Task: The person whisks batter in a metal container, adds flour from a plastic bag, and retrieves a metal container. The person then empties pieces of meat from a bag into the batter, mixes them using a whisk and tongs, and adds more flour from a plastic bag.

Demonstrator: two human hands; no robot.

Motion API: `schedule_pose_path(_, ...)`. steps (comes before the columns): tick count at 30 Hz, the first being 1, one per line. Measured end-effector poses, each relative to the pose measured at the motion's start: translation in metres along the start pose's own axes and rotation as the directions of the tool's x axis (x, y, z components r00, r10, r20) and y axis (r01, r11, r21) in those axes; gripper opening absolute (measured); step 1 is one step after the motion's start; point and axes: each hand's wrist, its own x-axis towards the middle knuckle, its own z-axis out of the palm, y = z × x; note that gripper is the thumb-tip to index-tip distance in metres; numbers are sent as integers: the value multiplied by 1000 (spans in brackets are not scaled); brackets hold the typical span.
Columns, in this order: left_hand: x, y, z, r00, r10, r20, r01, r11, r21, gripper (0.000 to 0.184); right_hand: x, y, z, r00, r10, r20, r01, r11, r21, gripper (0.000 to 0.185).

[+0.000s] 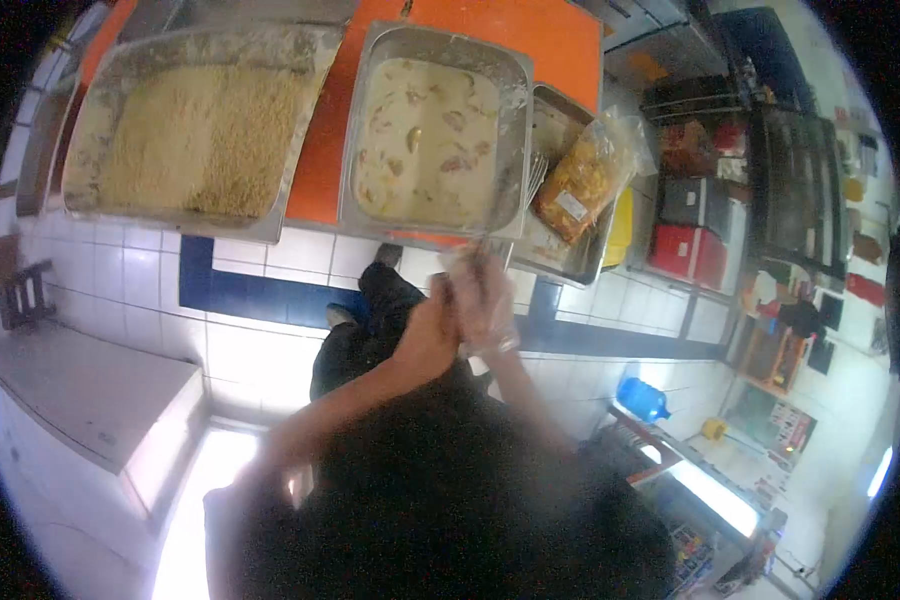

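My left hand (433,328) is bare and meets my right hand (486,300) in front of my body. A clear plastic glove seems to cover the right hand, loose at the wrist. The left fingers are closed against the right hand, but blur hides what they hold. The right fingers are smeared by motion. Just beyond the hands sits a steel pan (345,190) of pale, milky batter (420,140) with pieces of food in it. Thin metal wires of a utensil (537,176) show at its right edge; whether a hand touches it is unclear.
At the left is a wide tray (275,222) of crumbly, pale breading (200,140). A bagged orange-yellow food (580,185) lies over another steel pan (602,262). The pans stand on an orange counter (315,180). A white chest (90,390) is at left; a blue water jug (644,399) stands right.
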Motion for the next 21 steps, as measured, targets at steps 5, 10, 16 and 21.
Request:
schedule_pose_path(5,-1,7,45,962,99,253,-140,979,149,37,-13,42,-46,960,168,-224,-162,986,47,33)
schedule_pose_path(10,-71,-62,26,951,-34,307,-22,984,178,30,-17,98,-66,742,666,-81,-662,746,70,31)
schedule_pose_path(16,-180,-248,-28,903,-390,180,269,841,470,29,24,260,-74,942,80,327,280,353,-893,48)
schedule_pose_path(21,-242,-334,-88,649,-701,-296,756,638,145,32,27,187,-57,963,-100,251,251,672,-697,42)
